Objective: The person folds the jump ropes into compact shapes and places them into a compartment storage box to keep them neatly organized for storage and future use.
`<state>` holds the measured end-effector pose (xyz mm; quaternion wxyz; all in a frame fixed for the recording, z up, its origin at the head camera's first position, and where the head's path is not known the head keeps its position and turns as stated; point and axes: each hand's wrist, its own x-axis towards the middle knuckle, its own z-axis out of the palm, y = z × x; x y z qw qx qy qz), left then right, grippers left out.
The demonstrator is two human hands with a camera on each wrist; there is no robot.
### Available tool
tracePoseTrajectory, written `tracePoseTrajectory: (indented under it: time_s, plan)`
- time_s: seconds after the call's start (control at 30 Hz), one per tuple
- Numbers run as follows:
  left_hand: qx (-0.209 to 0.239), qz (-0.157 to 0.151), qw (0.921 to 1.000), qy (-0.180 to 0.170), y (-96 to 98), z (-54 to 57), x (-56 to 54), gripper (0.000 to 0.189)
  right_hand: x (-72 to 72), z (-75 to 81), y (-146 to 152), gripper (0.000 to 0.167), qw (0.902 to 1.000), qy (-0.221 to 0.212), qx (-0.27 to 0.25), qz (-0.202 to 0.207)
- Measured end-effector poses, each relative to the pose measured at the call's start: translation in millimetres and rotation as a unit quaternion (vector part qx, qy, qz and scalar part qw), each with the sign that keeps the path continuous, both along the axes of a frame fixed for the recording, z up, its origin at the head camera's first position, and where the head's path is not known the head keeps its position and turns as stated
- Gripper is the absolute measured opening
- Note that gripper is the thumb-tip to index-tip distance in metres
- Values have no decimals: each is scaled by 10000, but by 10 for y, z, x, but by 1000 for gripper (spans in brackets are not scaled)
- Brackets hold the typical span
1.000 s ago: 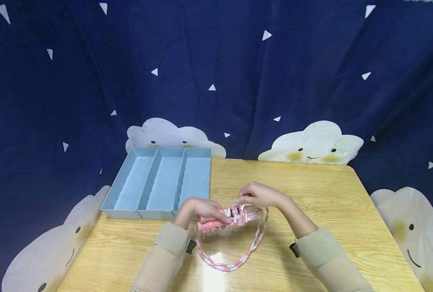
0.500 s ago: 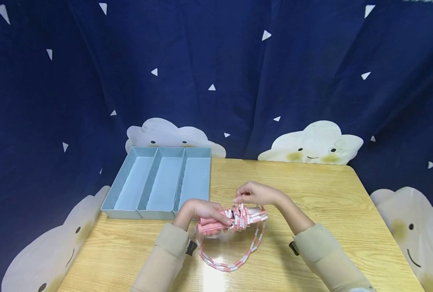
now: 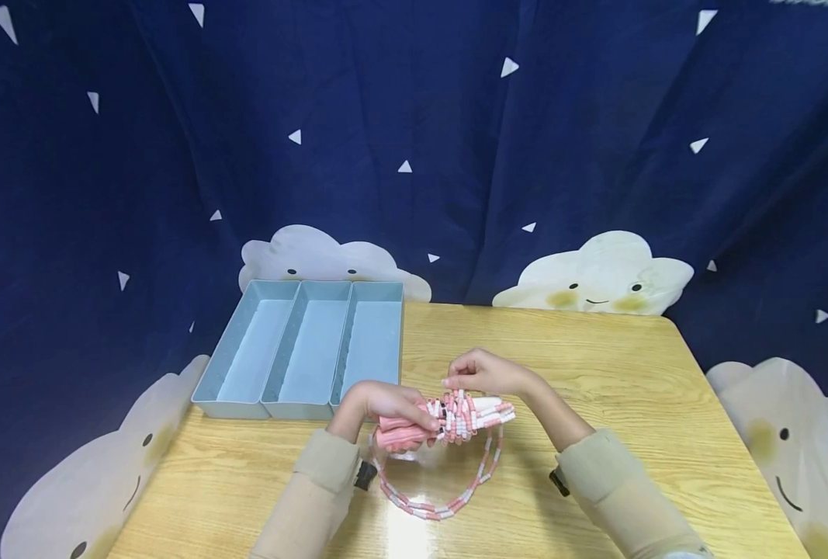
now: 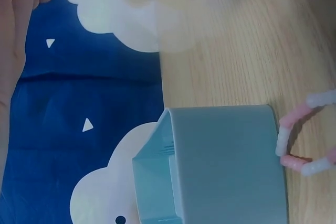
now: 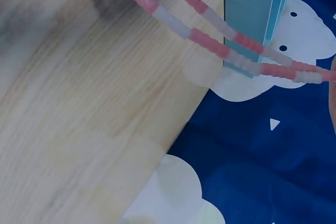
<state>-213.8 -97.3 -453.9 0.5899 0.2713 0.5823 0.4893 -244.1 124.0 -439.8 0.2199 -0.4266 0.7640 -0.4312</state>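
Gripped pink handles (image 3: 398, 437) in curled left hand (image 3: 387, 401); pinched beaded rope (image 3: 464, 419) with right hand (image 3: 486, 373). Extended lengthwise rightward from left grip.

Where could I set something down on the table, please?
The table is bare right of the right sleeve and beyond the right hand, toward the curtain. Around the left hand, beaded rope and blue organizer, it is crowded.
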Motion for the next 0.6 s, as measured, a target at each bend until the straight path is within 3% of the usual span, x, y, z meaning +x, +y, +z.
tracePoseTrajectory:
  time_s: [0.6]
  plan:
    - [294, 15, 9996, -43, -12, 17, 15, 35, 38, -179, -51, 34, 9928, -1073, -236, -486]
